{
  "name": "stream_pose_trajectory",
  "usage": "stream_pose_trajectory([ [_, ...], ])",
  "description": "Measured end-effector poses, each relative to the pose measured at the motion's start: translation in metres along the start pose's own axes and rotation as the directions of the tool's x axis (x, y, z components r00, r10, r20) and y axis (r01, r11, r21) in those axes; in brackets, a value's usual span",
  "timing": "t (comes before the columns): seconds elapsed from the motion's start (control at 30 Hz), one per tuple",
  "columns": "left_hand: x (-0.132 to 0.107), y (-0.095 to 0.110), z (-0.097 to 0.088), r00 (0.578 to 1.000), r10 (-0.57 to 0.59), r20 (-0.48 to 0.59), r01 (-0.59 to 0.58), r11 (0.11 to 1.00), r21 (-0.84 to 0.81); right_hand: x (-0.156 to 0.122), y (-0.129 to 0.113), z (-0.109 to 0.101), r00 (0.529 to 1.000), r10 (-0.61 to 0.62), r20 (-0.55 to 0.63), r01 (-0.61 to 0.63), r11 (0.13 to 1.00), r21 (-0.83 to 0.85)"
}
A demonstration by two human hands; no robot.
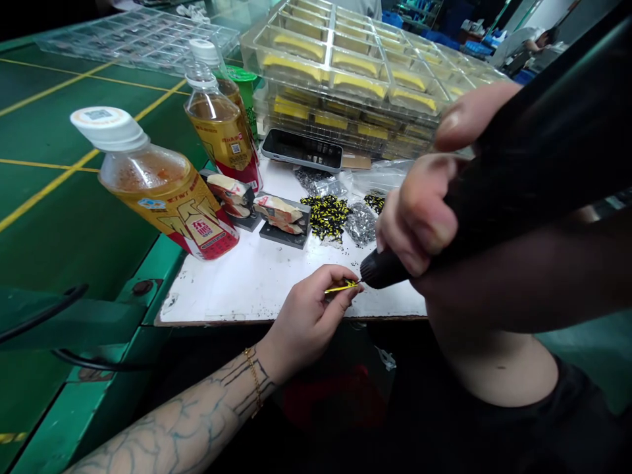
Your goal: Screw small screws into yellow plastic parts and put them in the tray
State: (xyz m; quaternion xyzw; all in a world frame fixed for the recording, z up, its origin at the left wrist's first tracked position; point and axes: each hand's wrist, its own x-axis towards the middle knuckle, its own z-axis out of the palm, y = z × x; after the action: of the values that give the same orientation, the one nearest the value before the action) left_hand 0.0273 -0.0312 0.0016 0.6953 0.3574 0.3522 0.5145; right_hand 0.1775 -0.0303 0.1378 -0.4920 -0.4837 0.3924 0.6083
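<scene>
My left hand (306, 316) pinches a small yellow-and-black part (342, 287) at the front edge of the white board (237, 283). My right hand (424, 197) is wrapped round a black electric screwdriver (518, 171), and its tip (368, 275) touches the part's end. A heap of the same yellow-and-black parts (326, 214) lies further back on the board. Beside it sits a pile of small dark screws (360, 224).
Three amber drink bottles (158, 184) (220, 125) stand at the left on the green bench (59, 217). A phone (302, 150), two dark fixtures (281, 220) and stacked clear trays with yellow pieces (355, 72) lie behind. A person sits far back right (528, 43).
</scene>
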Motion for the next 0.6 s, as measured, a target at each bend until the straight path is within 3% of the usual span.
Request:
stream_pose_trajectory([
  [0.07,-0.001,-0.002,0.001,1.0,-0.022,-0.008,0.021,0.999,-0.04,0.005,0.001,-0.005,0.985,-0.152,0.083,0.144,0.985,0.095],
  [0.17,-0.002,-0.006,0.004,0.999,-0.037,-0.02,0.035,0.996,-0.088,0.016,0.015,-0.006,0.958,-0.257,0.127,0.228,0.952,0.204],
  [0.3,-0.003,-0.011,0.006,0.997,-0.059,-0.042,0.054,0.992,-0.117,0.037,0.053,0.006,0.978,-0.201,0.052,0.175,0.933,0.314],
  [0.37,-0.003,-0.012,0.006,0.995,-0.077,-0.061,0.07,0.991,-0.117,0.047,0.072,0.011,0.989,-0.125,0.084,0.092,0.941,0.325],
  [0.43,-0.003,-0.012,0.006,0.993,-0.086,-0.076,0.078,0.991,-0.106,0.056,0.087,0.013,0.989,-0.144,0.036,0.121,0.922,0.367],
  [0.6,-0.004,-0.008,0.007,0.99,-0.103,-0.102,0.091,0.989,-0.114,0.065,0.105,0.01,0.983,-0.151,0.102,0.106,0.929,0.354],
])
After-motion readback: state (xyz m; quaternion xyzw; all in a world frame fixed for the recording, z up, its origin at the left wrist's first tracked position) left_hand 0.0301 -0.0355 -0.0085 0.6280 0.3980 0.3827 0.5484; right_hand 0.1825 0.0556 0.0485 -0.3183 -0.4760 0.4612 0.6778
